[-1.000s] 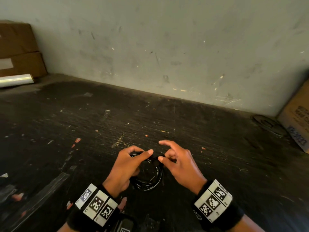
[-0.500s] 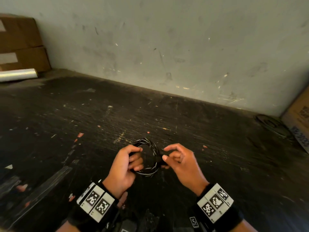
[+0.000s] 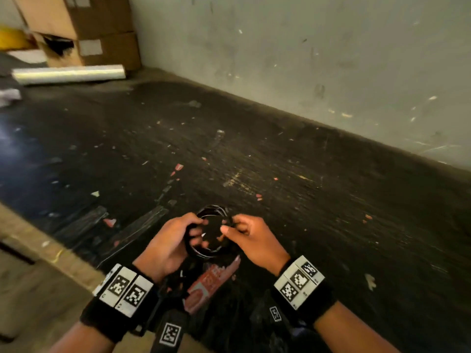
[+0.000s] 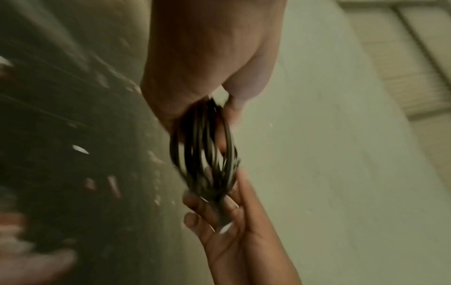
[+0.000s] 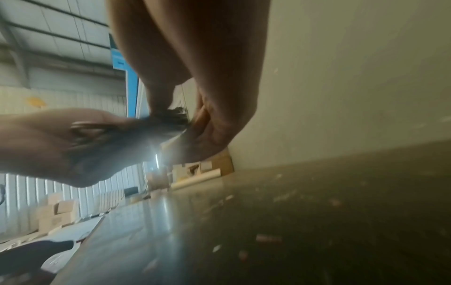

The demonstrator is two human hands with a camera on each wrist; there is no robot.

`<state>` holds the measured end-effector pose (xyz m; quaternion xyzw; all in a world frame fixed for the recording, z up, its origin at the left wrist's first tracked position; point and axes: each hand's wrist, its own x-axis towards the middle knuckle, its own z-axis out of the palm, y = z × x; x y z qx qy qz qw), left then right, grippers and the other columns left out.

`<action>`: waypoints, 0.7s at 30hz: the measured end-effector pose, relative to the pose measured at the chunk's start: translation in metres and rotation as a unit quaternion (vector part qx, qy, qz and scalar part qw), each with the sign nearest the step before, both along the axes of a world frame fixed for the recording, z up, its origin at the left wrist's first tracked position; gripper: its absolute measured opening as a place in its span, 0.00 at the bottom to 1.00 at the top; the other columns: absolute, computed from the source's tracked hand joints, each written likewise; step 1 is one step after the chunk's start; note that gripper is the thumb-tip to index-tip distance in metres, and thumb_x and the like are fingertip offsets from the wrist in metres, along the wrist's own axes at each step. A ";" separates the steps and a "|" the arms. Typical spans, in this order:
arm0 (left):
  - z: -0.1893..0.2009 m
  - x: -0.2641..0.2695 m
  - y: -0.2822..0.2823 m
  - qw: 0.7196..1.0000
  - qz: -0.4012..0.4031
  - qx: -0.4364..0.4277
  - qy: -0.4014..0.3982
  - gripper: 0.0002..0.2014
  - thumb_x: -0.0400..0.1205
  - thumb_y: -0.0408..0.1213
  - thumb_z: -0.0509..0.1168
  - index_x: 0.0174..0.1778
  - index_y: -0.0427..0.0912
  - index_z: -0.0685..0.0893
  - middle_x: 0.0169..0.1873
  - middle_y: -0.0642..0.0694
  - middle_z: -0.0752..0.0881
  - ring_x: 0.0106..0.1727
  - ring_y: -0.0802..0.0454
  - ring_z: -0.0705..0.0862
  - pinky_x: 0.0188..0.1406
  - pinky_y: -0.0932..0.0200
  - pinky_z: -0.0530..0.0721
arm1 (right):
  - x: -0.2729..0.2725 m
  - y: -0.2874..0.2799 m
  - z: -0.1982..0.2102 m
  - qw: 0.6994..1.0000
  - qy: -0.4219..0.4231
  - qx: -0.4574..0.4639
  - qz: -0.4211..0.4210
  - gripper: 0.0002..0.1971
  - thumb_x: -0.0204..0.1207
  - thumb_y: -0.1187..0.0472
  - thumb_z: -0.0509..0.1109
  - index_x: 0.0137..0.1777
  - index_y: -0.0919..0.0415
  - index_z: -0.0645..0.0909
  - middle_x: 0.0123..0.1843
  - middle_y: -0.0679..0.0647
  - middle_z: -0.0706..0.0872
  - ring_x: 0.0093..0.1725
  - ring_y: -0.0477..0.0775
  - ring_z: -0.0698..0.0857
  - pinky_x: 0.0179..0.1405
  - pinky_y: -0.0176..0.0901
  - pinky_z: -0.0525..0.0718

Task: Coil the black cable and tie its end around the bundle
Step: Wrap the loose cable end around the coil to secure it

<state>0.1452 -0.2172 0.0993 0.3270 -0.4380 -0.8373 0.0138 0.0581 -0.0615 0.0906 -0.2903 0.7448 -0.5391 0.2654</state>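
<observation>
The black cable [image 3: 212, 212] is wound into a small round bundle of several loops, held just above the dark table [image 3: 305, 200]. My left hand [image 3: 173, 240] grips the bundle's left side, fingers curled through the ring. My right hand [image 3: 244, 233] pinches the bundle's right side between thumb and fingers. In the left wrist view the loops [image 4: 207, 150] run from my left hand [image 4: 202, 77] down to my right hand [image 4: 227, 208], which holds their lower end. The right wrist view is blurred; the cable [image 5: 168, 117] shows dark between both hands. The cable's end is hidden.
A grey wall [image 3: 305, 59] runs along the table's far side. Cardboard boxes [image 3: 102, 34] and a roll of clear film [image 3: 68, 73] sit at the far left. A red-and-white scrap [image 3: 211, 281] lies under my wrists. The table's near edge [image 3: 38, 240] is at left.
The view has swung left and my hands have shifted with the coil. The bundle stays held by both hands; its ring now stands more upright between them.
</observation>
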 end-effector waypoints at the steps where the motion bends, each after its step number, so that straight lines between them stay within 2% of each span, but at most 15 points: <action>1: -0.006 0.006 -0.010 0.999 0.034 -0.001 -0.022 0.10 0.79 0.32 0.57 0.35 0.34 0.79 0.10 0.50 0.70 0.09 0.58 0.67 0.15 0.65 0.71 | 0.002 -0.006 -0.007 1.000 -0.015 0.023 0.008 0.04 0.80 0.58 0.67 0.49 0.55 0.84 0.45 0.55 0.91 0.45 0.49 0.89 0.50 0.45 0.85; 3: -0.016 0.021 -0.034 0.994 0.089 -0.037 -0.052 0.09 0.78 0.33 0.54 0.36 0.36 0.76 0.05 0.49 0.70 0.05 0.59 0.66 0.12 0.67 0.65 | 0.004 -0.016 -0.023 0.997 -0.014 0.075 0.026 0.09 0.82 0.55 0.64 0.50 0.56 0.85 0.44 0.52 0.90 0.43 0.48 0.88 0.48 0.39 0.83; 5: -0.027 0.038 -0.056 0.991 0.114 -0.049 -0.057 0.10 0.77 0.36 0.52 0.35 0.36 0.75 0.06 0.51 0.68 0.05 0.58 0.65 0.09 0.70 0.62 | 0.006 -0.021 -0.043 0.988 0.058 0.131 0.055 0.09 0.80 0.59 0.67 0.51 0.62 0.87 0.43 0.51 0.89 0.40 0.43 0.86 0.47 0.32 0.80; 6: -0.031 0.045 -0.063 0.991 0.116 -0.050 -0.054 0.13 0.77 0.39 0.51 0.34 0.36 0.75 0.08 0.54 0.66 0.06 0.58 0.63 0.08 0.70 0.60 | 0.009 -0.023 -0.052 0.980 0.094 0.156 0.077 0.08 0.78 0.61 0.69 0.51 0.62 0.88 0.44 0.50 0.89 0.40 0.41 0.85 0.47 0.30 0.80; 7: -0.037 0.052 -0.069 0.990 0.116 -0.055 -0.057 0.16 0.79 0.43 0.51 0.33 0.36 0.76 0.10 0.53 0.64 0.07 0.58 0.62 0.08 0.70 0.59 | 0.012 -0.026 -0.061 0.972 0.119 0.180 0.098 0.08 0.76 0.62 0.70 0.51 0.61 0.88 0.46 0.51 0.90 0.42 0.42 0.86 0.48 0.33 0.81; 9: -0.048 0.062 -0.080 0.986 0.117 -0.087 -0.080 0.18 0.83 0.49 0.52 0.36 0.40 0.77 0.15 0.51 0.63 0.10 0.56 0.61 0.10 0.70 0.58 | 0.019 -0.037 -0.077 0.951 0.161 0.228 0.131 0.09 0.74 0.60 0.71 0.53 0.57 0.88 0.51 0.54 0.89 0.49 0.49 0.87 0.54 0.46 0.84; 12: -0.063 0.071 -0.087 0.982 0.086 -0.144 -0.088 0.17 0.86 0.46 0.51 0.37 0.42 0.76 0.17 0.50 0.65 0.14 0.55 0.63 0.11 0.68 0.57 | 0.028 -0.058 -0.092 0.914 0.209 0.308 0.161 0.14 0.75 0.55 0.69 0.61 0.47 0.82 0.60 0.49 0.80 0.61 0.53 0.81 0.64 0.62 0.79; 14: -0.072 0.074 -0.088 0.982 0.059 -0.166 -0.070 0.17 0.88 0.43 0.50 0.36 0.41 0.75 0.14 0.51 0.67 0.12 0.56 0.63 0.10 0.68 0.57 | 0.034 -0.069 -0.096 0.883 0.229 0.370 0.179 0.16 0.75 0.53 0.67 0.63 0.42 0.76 0.62 0.46 0.74 0.65 0.52 0.76 0.62 0.80 0.74; 16: -0.075 0.076 -0.087 0.980 0.024 -0.192 -0.057 0.16 0.88 0.41 0.51 0.38 0.40 0.77 0.14 0.51 0.68 0.13 0.55 0.65 0.12 0.66 0.59 | 0.035 -0.075 -0.097 0.870 0.229 0.397 0.182 0.14 0.76 0.52 0.64 0.61 0.43 0.77 0.60 0.46 0.74 0.62 0.51 0.76 0.57 0.88 0.70; 18: -0.072 0.075 -0.084 0.974 -0.024 -0.220 -0.044 0.14 0.88 0.40 0.52 0.42 0.39 0.78 0.19 0.48 0.72 0.18 0.51 0.70 0.15 0.60 0.65 | 0.032 -0.076 -0.092 0.897 0.212 0.359 0.145 0.12 0.72 0.49 0.62 0.56 0.43 0.78 0.55 0.44 0.79 0.59 0.52 0.80 0.57 0.83 0.75; 21: -0.066 0.063 -0.071 0.954 -0.112 -0.277 -0.033 0.14 0.86 0.43 0.56 0.45 0.38 0.80 0.26 0.47 0.77 0.24 0.53 0.77 0.21 0.59 0.74 | 0.025 -0.072 -0.074 0.940 0.192 0.275 0.067 0.09 0.71 0.53 0.69 0.50 0.46 0.86 0.50 0.46 0.89 0.53 0.50 0.86 0.58 0.63 0.83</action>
